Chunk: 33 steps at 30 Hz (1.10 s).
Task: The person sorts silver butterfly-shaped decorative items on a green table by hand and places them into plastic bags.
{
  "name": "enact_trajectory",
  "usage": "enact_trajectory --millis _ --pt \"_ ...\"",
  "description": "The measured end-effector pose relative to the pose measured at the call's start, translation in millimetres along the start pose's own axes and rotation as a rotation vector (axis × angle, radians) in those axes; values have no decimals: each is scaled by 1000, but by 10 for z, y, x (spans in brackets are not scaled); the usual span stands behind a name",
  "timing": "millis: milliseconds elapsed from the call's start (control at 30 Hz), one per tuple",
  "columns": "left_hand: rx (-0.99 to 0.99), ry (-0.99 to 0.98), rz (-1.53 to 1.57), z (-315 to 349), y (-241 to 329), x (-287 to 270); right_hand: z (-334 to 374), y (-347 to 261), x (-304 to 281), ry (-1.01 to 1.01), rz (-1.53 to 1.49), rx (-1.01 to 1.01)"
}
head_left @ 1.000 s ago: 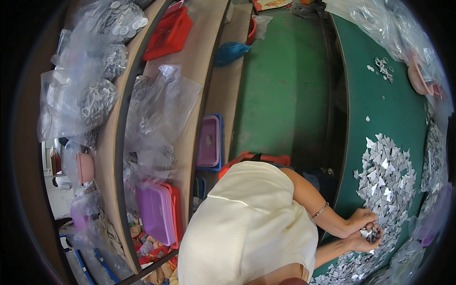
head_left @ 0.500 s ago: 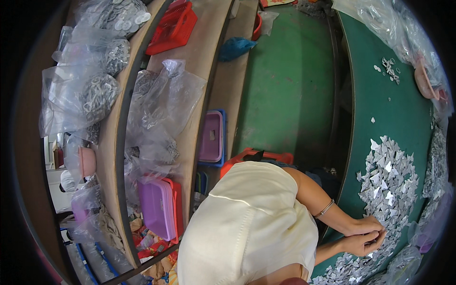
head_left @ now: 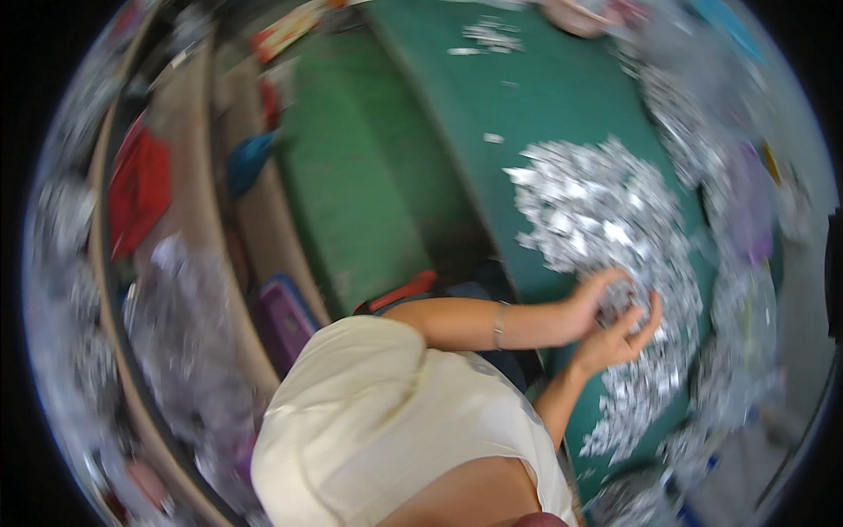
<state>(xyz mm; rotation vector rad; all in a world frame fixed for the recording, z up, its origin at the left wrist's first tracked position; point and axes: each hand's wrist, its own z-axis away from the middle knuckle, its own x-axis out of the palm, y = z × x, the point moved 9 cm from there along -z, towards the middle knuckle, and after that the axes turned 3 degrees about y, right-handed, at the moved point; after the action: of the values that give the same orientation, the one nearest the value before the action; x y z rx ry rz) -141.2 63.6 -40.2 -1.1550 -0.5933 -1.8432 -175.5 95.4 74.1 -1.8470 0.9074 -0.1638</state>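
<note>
Right hand (head_left: 613, 344) looser around silvery pieces (head_left: 616, 301) than before.

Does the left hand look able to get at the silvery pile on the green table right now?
Probably yes: the left hand is close by the silvery pile with nothing visible blocking it, though it seems busy holding pieces with the right hand.

silver pieces (head_left: 584, 206): blurred, outlines unclear | pink bowl (head_left: 575, 18): cut by top edge | blue bag (head_left: 251, 162): blurred

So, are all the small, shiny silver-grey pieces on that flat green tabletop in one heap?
No, a small silver-grey cluster lies apart from the large silver-grey heap, with green tabletop showing between them.
</note>
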Motion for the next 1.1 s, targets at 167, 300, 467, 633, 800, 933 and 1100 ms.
enact_trajectory --millis 167,300,467,633,800,933,1100 --pt "-103 -93 167 -27 200 120 -13 97 -125 92 -233 194" --pt "-118 -50 127 -44 233 102 74 327 -163 74 -312 304" --pt "-166 -9 143 22 324 -26 200 422 -106 -15 -324 274" --pt "-175 2 97 142 349 76 269 516 -127 -36 -398 336" --pt "-201 107 -59 92 310 22 262 609 -222 -31 -408 327" --pt "-265 73 -116 -6 264 -29 -81 779 -304 -133 -339 364" --pt "-277 115 -174 -45 148 62 -1471 1245 -30 -125 -195 223"
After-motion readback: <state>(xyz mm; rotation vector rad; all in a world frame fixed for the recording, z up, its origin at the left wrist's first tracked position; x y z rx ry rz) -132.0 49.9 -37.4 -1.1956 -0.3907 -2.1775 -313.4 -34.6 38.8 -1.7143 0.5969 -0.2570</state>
